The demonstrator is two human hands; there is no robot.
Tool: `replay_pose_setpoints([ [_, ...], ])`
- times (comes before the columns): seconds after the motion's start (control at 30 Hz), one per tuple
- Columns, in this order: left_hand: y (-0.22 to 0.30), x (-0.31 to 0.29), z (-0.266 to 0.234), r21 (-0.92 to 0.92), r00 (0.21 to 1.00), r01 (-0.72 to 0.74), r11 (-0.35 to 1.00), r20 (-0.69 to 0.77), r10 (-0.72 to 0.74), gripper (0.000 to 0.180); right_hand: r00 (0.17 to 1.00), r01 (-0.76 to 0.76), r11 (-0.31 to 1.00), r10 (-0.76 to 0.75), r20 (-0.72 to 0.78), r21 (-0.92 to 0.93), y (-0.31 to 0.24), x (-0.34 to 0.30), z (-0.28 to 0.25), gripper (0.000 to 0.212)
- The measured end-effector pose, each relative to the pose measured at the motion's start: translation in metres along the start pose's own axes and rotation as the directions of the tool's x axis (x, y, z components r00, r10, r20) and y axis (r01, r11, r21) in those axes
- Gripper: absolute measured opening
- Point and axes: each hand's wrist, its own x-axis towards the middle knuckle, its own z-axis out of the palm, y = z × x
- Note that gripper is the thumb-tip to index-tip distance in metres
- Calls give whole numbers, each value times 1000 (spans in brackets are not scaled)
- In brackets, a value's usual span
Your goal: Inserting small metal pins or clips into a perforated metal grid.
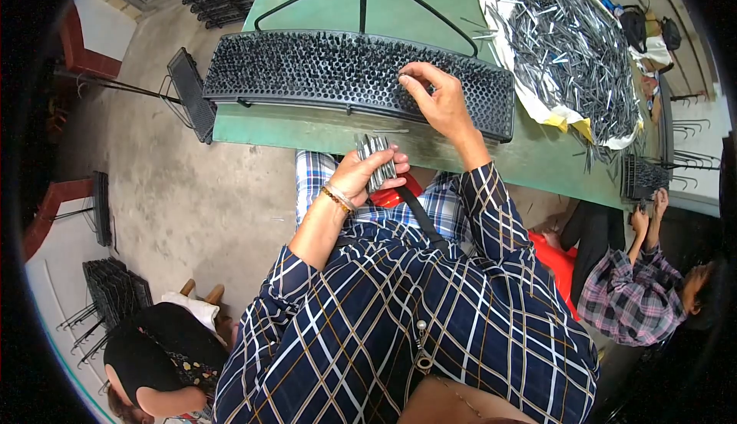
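Note:
A long black board (269,67) lies across the table in front of me, its top packed with rows of small upright dark pieces. My left hand (365,172) is closed around a bundle of slim grey metal strips (375,151), held below the table's near edge over my lap. Over the right half of the board, my right hand (439,100) touches the rows with thumb and index finger pinched together. Whatever is between those fingertips is too small to make out. A single thin strip (391,130) lies on the table between the board and my left hand.
A big heap of loose metal strips (568,48) rests on a pale sack at the table's (322,126) right. Black rods (363,5) rise behind the board. Similar boards stand at the left (190,90). At right, another person (633,293) handles a smaller board; another person (153,347) is at lower left.

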Motion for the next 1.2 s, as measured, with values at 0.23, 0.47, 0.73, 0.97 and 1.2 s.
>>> replay_pose_setpoints([
  [0.23, -2, 3, -1, -21, 1000, -2, 1000, 18, 2, 25, 1000, 22, 1000, -22, 20, 4, 2, 3, 0, 15],
  [0.47, -3, -1, -2, -33, 1000, -15, 999, 13, 16, 27, 963, 267, 942, -267, 27, -203, 6, 1, 10, 14],
  [0.73, -1, 0, 1, -8, 999, -41, 999, 7, 41, 23, 945, 298, 894, -325, -27, -334, 3, -4, 9, 12],
  [0.97, 10, -4, 5, 30, 983, -183, 983, 18, 183, 23, 905, -264, 956, 199, 376, 131, -15, -27, 8, 18],
  [1.2, 9, -5, 5, 9, 980, -189, 982, -56, 190, 21, 849, -463, 845, 334, 410, 269, -17, -34, 15, 20],
])
